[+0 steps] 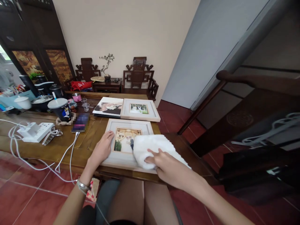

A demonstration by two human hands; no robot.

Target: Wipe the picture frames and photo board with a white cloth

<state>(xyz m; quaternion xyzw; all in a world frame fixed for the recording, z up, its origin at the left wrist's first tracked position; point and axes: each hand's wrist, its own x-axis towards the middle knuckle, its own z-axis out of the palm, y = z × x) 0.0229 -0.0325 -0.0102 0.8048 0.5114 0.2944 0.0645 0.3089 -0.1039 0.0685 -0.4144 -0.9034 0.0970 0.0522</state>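
A pale wooden picture frame with a small photo behind its front lies flat near the table's front edge. My left hand grips its left side, fingers bent over the border. In my right hand is a fluffy white cloth, pressed on the right half of the frame. The cloth hides part of the photo and the lower right corner, and its far end hangs past the frame's right side. Just behind lies a second framed photo, beside a photo album.
Left on the wooden table are a phone on a white cable, a power strip, a lidded dark cup and small clear cups. A dark wooden chair stands close on the right.
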